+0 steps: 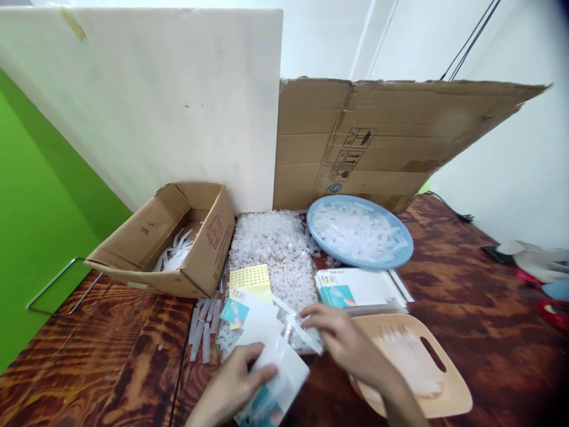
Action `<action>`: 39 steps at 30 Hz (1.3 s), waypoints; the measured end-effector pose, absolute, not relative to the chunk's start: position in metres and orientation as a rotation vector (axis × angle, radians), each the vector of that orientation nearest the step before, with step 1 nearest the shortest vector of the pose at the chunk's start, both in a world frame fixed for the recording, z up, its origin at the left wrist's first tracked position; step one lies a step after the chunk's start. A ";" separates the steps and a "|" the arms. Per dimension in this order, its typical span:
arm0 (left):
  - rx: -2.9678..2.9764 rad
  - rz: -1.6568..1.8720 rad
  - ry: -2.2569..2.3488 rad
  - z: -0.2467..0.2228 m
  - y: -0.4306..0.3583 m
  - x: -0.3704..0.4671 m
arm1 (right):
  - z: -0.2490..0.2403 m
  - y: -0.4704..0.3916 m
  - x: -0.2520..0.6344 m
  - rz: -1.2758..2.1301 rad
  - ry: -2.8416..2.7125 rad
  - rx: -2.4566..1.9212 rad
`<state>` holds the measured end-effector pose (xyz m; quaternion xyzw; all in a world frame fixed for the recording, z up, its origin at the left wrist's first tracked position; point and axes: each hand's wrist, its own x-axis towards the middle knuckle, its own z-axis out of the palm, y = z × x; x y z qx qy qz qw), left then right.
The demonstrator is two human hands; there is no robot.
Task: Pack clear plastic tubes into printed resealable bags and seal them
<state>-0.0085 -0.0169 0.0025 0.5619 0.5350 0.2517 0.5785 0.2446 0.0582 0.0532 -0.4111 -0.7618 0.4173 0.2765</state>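
Observation:
My left hand [235,379] is closed on a white printed card [284,370], which seems to sit in a clear plastic sleeve. A teal picture shows on its lower part. To the right, my right hand [340,338] has its fingers curled at a translucent plastic strip [309,339], apparently pinching it; motion blurs the fingertips. Just beyond the held card lie more white cards [253,317] and a yellow sticker sheet [251,279]. They rest on a broad heap of small clear plastic pieces [273,237].
An open cardboard box [200,249] with white strips stands left. Loose translucent tubes [202,326] lie below it. A blue basin [402,255] of strips sits behind stacked cards [368,284]. A beige tray [457,397] holds more strips at right. Cardboard [311,136] stands behind.

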 end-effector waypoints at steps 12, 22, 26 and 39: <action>2.181 0.486 1.602 0.007 0.096 0.047 | 0.045 0.258 0.336 0.274 -2.422 -1.829; 2.095 0.490 1.711 -0.023 0.149 0.063 | 0.035 0.264 0.337 0.433 -2.489 -1.647; 2.052 0.619 1.706 -0.014 0.143 0.053 | 0.048 0.259 0.334 0.384 -2.349 -1.648; 1.649 1.055 1.198 0.027 0.076 0.017 | 0.068 0.071 0.227 0.888 -2.123 -1.210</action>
